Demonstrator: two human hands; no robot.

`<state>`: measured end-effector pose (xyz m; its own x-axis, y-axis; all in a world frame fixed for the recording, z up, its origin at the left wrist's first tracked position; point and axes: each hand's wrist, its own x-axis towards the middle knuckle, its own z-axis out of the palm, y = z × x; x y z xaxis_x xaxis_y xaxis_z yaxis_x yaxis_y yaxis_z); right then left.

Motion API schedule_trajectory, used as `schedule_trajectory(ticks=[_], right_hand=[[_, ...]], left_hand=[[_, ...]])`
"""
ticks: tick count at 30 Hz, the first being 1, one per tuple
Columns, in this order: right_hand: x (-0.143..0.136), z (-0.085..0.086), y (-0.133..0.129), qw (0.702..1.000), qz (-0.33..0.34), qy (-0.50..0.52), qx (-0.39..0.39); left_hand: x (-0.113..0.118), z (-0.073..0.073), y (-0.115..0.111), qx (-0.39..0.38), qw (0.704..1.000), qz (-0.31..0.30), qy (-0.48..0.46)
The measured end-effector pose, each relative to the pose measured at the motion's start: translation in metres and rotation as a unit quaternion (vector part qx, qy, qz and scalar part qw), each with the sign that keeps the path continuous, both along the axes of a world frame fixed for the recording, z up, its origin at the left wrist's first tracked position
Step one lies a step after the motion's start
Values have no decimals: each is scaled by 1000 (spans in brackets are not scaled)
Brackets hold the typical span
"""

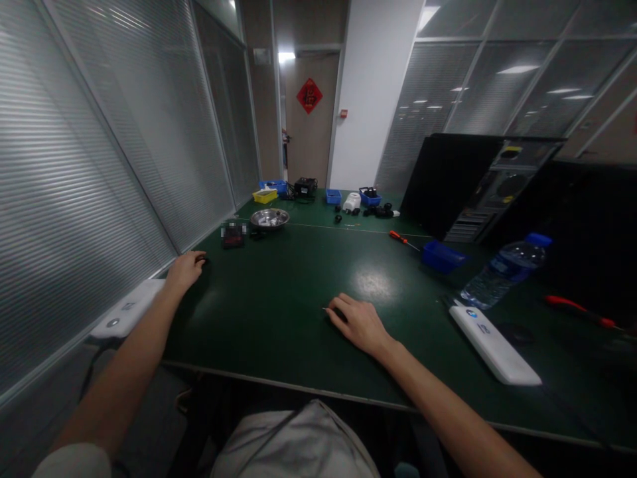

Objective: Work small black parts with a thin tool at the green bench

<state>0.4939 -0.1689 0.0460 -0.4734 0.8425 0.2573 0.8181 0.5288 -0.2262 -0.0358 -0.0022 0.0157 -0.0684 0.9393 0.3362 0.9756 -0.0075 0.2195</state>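
Note:
My left hand point(184, 272) is at the table's left edge, its fingers closed around a small dark object point(203, 259) whose kind I cannot make out. Toward the middle of the green table point(259, 305), my right hand point(361, 322) rests low over the surface with curled fingers. A tiny pale tip point(325, 309) sticks out at its thumb and forefinger; the rest of that thing is hidden. Beyond my left hand stand a round metal dish point(269, 224) with small items in it and a partly blurred dark box point(233, 236).
At right are a water bottle point(507, 269), a white elongated device point(492, 345), a blue bin point(442, 257), an orange-handled screwdriver point(398, 236), a red-handled tool point(577, 309) and a black computer case point(448, 186). A yellow tray point(265, 196) and several small parts sit at the back.

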Motion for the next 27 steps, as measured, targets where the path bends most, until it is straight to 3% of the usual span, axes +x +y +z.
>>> schedule_trajectory(ticks=[6, 16, 27], right_hand=[[1, 0, 1, 1000, 4, 1, 1], [1, -2, 1, 1000, 4, 3, -4], [1, -1, 0, 1000, 7, 5, -2]], left_hand=[[-5, -1, -1, 21, 999, 16, 21], [16, 11, -15, 5, 998, 5, 56], [27, 13, -27, 21, 994, 29, 101]])
